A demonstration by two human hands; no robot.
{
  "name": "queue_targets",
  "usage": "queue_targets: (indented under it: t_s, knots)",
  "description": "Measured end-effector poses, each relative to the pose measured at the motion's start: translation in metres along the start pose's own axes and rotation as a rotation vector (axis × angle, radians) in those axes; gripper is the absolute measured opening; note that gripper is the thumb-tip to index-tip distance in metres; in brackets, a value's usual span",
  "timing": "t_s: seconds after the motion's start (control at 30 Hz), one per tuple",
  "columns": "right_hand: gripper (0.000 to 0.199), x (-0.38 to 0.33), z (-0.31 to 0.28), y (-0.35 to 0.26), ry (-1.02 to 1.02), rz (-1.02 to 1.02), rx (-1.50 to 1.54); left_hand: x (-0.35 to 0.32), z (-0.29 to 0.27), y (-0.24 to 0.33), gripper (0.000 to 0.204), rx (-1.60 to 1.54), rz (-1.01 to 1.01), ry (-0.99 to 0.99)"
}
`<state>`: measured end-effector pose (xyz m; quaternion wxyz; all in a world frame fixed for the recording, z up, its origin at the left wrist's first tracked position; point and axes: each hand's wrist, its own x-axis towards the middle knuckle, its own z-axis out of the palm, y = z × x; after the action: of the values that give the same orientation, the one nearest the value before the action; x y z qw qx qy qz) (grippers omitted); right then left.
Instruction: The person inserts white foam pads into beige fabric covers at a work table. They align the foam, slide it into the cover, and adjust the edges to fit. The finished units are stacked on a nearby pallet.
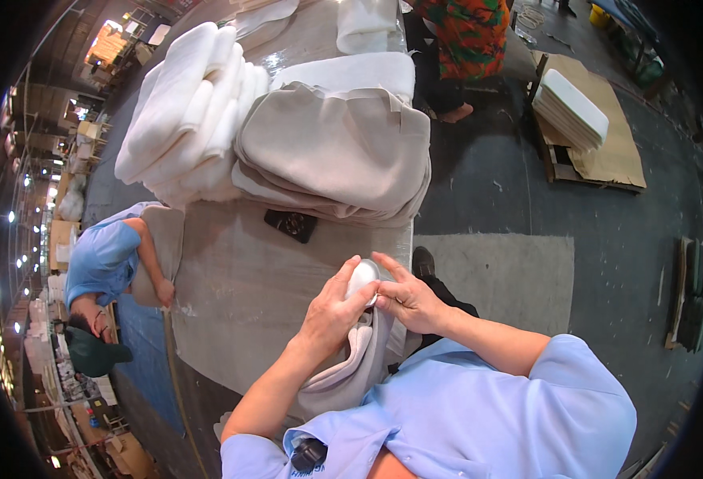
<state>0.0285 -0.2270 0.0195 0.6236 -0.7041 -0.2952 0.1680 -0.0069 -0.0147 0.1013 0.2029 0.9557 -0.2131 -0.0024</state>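
My left hand (327,316) is closed round a white rounded piece of padding (363,274), fingers along its left side. From the right, my right hand (412,302) pinches the edge of the padding and the fabric just below it. A folded piece of beige fabric (353,363) hangs from under both hands toward my lap. Whether the padding sits inside the fabric or against it, I cannot tell. Both hands are over the near right edge of the table (240,279).
Beyond my hands lie stacked beige fabric pieces (335,144) and a pile of folded white batting (188,120). A dark phone-like object (291,224) rests before them. At left, a co-worker in a blue shirt (106,259) bends over the table. White slabs (571,110) lean on a cardboard-covered pallet.
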Motion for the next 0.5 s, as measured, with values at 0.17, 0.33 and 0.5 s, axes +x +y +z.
queue_targets:
  t_s: [0.17, 0.33, 0.5]
  knots:
    - [0.030, 0.032, -0.002, 0.011, -0.119, 0.052, 0.094, 0.003, 0.010, -0.027, 0.036, -0.178, -0.090, 0.022]
    - [0.025, 0.054, -0.003, 0.013, -0.088, 0.143, 0.097, 0.013, 0.013, -0.042, 0.025, -0.328, -0.167, 0.066]
    - [0.024, 0.075, -0.001, 0.024, -0.012, 0.297, 0.226, 0.028, 0.019, -0.057, 0.015, -0.454, -0.287, 0.111]
